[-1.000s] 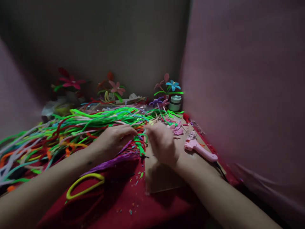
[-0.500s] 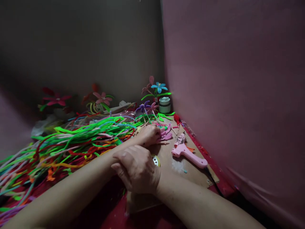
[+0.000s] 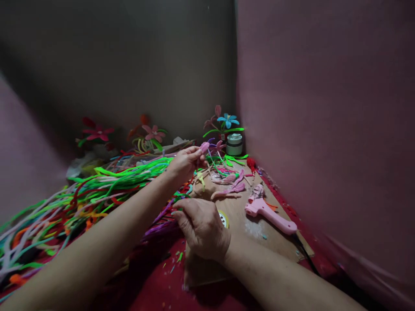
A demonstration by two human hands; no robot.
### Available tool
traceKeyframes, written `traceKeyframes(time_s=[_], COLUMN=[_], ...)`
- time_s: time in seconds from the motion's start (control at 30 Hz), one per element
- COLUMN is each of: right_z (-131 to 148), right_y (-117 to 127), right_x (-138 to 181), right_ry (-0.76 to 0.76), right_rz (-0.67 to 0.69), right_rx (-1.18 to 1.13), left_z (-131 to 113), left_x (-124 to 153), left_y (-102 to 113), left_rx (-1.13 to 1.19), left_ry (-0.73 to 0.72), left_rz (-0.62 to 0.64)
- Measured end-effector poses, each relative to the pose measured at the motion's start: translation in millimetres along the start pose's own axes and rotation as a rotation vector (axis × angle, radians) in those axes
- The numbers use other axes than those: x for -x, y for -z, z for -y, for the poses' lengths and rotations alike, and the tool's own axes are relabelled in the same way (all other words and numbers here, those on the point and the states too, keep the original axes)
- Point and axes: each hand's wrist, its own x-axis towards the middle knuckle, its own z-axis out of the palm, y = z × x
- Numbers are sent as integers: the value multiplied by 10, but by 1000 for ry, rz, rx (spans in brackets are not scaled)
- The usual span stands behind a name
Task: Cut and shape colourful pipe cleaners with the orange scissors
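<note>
My left hand (image 3: 186, 163) is raised above the far part of the board, its thumb and fingers pinched on a fuzzy pink pipe-cleaner petal (image 3: 204, 147). Nearer to me, my right hand (image 3: 202, 225) hovers over the board's left edge with thumb and forefinger together; whatever sits between their tips is too small to make out. More pink petals (image 3: 238, 187) lie on the brown board (image 3: 238, 255), beside a pale pink pipe-cleaner stem (image 3: 227, 195). A round yellow-rimmed disc (image 3: 223, 219) is partly hidden behind my right hand.
A pink glue gun (image 3: 270, 215) rests on the board's right side, its cord trailing off. Heaped pipe cleaners (image 3: 106, 183) spread over the left. Finished flowers (image 3: 228, 121) and a pale green jar (image 3: 234, 144) stand at the back by the walls.
My left hand has lifted off the board, bringing up a pink petal. The right hand, earlier overlapping the left forearm, is now apart from it. The view has shifted slightly left.
</note>
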Motion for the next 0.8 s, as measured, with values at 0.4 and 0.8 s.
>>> traceKeyframes(time_s=[0.4, 0.8], right_z=[-140, -7], right_y=[-131, -92], right_x=[-56, 94], right_ry=[-798, -259], right_rz=[-59, 176], right_rx=[-763, -208], left_z=[-239, 4], left_x=[1170, 1611], left_y=[268, 348], left_rx=[-325, -563], left_ry=[277, 349], left_rz=[-24, 75])
